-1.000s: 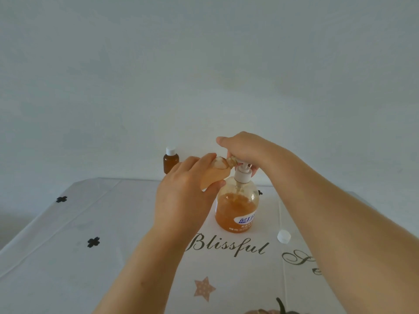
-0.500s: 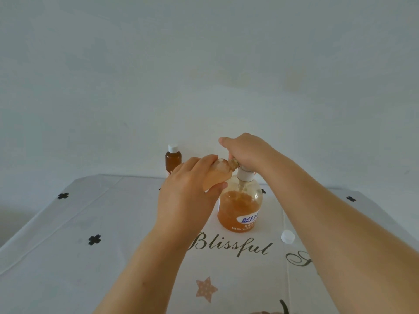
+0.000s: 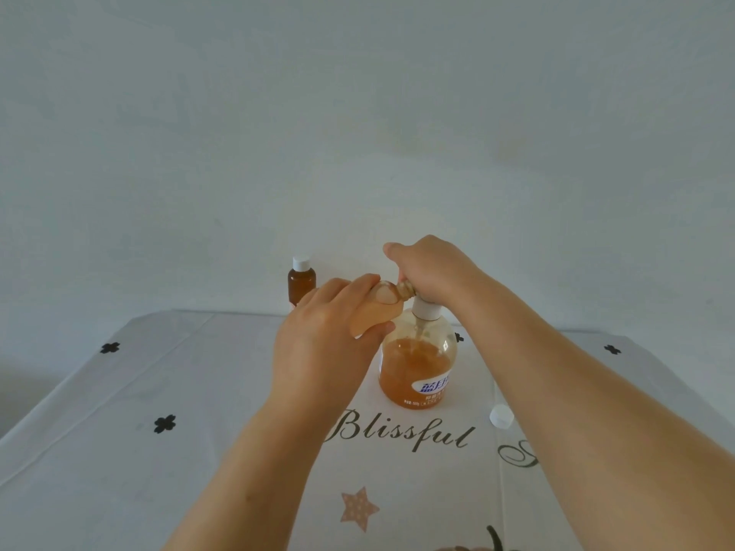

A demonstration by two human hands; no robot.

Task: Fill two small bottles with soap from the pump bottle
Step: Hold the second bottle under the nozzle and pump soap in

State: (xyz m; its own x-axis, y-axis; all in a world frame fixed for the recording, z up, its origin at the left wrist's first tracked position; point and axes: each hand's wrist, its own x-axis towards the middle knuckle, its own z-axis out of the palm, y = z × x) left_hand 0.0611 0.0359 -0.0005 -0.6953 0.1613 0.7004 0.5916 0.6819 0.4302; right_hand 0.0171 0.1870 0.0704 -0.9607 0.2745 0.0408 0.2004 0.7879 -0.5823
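Note:
A clear pump bottle (image 3: 417, 367), about half full of orange soap, stands mid-table. My right hand (image 3: 431, 272) lies on top of its pump head, fingers curled over it and pressing down. My left hand (image 3: 330, 336) grips a small uncapped amber bottle (image 3: 376, 312), tilted with its mouth against the pump's spout. A second small brown bottle (image 3: 301, 281) with a white cap stands upright at the table's far edge, to the left. A loose white cap (image 3: 501, 416) lies on the cloth right of the pump bottle.
The table wears a white cloth (image 3: 159, 391) printed with black clovers, a star and the word "Blissful". A plain pale wall rises right behind the table's far edge.
The pump head has gone down under my right hand. The small bottle stays at the spout. The view has shifted slightly.

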